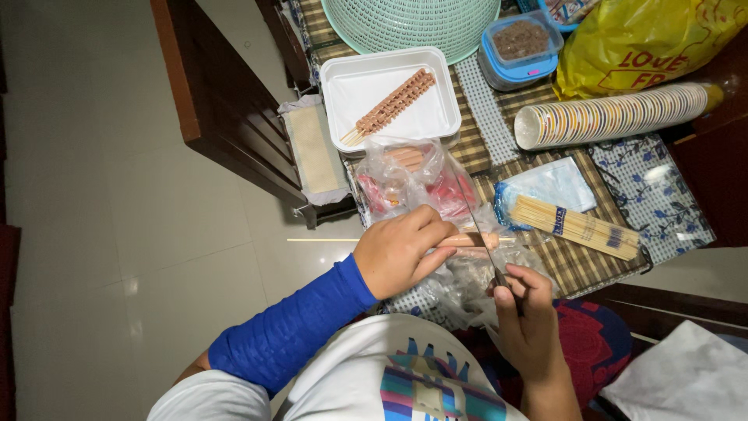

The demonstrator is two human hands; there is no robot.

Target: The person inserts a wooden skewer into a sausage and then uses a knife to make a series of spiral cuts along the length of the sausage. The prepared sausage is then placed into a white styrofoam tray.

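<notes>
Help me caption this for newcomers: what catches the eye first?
At centre, the left hand in a blue sleeve pins a pink sausage on a thin wooden skewer while the right hand grips a knife. Behind, a white square tray holds finished skewers.

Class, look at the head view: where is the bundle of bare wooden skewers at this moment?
The bundle of bare wooden skewers lies on the table's right side, beside the clear plastic bag, below the sleeve of paper cups.

Left hand [401,251] curled palm-down, fingers pinched together, forearm in a blue sleeve. Right hand [527,316] lower, fist-ish, thumb and fingers clamped tight, wrist bare.
</notes>
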